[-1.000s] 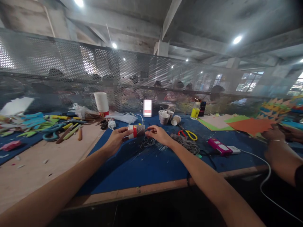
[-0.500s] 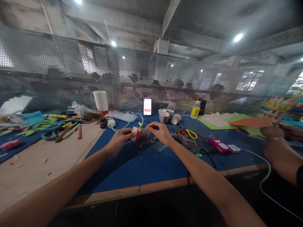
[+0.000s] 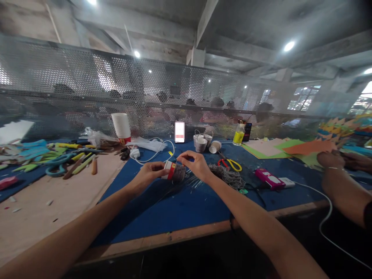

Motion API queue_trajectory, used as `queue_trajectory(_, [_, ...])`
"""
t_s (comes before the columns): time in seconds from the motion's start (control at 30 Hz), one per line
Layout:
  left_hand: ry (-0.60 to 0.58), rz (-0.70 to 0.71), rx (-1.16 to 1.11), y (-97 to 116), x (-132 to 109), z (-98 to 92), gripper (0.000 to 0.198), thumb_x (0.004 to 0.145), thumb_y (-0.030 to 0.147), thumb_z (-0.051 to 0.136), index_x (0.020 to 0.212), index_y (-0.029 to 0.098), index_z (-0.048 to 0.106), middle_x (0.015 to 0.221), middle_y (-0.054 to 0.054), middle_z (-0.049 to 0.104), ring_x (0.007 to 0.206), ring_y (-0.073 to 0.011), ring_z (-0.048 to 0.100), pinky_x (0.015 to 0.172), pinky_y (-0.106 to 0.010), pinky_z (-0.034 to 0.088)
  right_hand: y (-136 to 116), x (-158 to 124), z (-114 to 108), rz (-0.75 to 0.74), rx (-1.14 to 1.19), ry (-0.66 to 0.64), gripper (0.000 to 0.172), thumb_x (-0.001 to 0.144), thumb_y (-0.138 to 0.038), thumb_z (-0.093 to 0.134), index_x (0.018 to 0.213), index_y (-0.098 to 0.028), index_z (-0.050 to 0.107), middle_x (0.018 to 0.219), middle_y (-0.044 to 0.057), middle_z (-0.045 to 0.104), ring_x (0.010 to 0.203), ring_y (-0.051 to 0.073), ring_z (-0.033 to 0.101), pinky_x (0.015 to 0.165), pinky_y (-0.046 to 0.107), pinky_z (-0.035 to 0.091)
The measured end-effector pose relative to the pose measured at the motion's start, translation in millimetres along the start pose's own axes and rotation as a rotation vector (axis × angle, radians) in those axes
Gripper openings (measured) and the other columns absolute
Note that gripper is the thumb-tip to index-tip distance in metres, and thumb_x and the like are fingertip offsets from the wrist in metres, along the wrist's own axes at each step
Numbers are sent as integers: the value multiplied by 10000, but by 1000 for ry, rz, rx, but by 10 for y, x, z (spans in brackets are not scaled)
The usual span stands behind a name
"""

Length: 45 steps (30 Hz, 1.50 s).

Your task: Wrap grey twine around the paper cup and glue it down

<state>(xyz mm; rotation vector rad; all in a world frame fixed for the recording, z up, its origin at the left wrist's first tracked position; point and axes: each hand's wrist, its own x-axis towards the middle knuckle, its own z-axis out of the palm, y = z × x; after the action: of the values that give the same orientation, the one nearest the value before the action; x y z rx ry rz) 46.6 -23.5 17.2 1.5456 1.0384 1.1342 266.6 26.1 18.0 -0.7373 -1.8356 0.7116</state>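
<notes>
A white paper cup with a red band lies tilted sideways in my left hand, whose thumb and fingers are closed round its white end. Grey string is wound around the other end of the cup. My right hand is pinched just above and beside the wound part, on what looks like the grey string; the strand itself is very thin there. Below that hand, thin clear strips lie on the blue mat. A loose bundle of grey string lies right of my right wrist.
Behind are small string-wrapped cups, a phone, a bottle and a cup stack. Scissors and a pink box lie right. Tools lie left. Another person's hand holds coloured paper at far right.
The cup has turned and moved slightly down, so its string-wound end shows more clearly. My right hand has shifted a little left, close over the cup. The view has shifted slightly.
</notes>
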Motion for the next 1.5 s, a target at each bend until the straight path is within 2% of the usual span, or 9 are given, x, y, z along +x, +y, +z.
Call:
queue_trajectory(0.43, [-39,10,9,-47,8,-28,218,754,405,834,776,194,786,765,-37,739,709,-194,619,724,-309,461,-13,10,4,2,-26,28,183,892,-378,717,844,-203,737,812,6,716,748,153,627,783,282,517])
queue_trajectory(0.67, [-32,8,7,-70,19,-39,212,759,411,838,776,205,792,767,-39,739,698,-189,608,712,-303,454,-45,4,-15,23,-1,20,199,901,-398,706,843,-209,720,762,-5,683,698,150,605,723,274,509])
queue_trajectory(0.9, [-9,-9,-29,15,-3,-2,212,692,402,857,747,207,796,743,-49,741,679,-200,609,702,-319,467,-22,8,-28,7,-18,17,207,913,-406,691,841,-212,709,710,-19,652,680,151,601,727,281,488])
queue_trajectory(1.2, [-26,23,-30,-40,10,-45,218,734,407,851,767,197,801,740,-43,731,670,-184,601,693,-302,461,5,14,-36,26,-73,11,231,920,-436,664,859,-216,700,739,-4,674,719,166,627,770,290,516])
queue_trajectory(1.5, [-37,21,-37,-44,13,-42,213,728,403,862,759,202,800,734,-30,727,670,-173,594,701,-295,459,29,22,-26,31,-102,0,196,917,-390,667,837,-214,697,819,8,720,782,169,649,818,294,510])
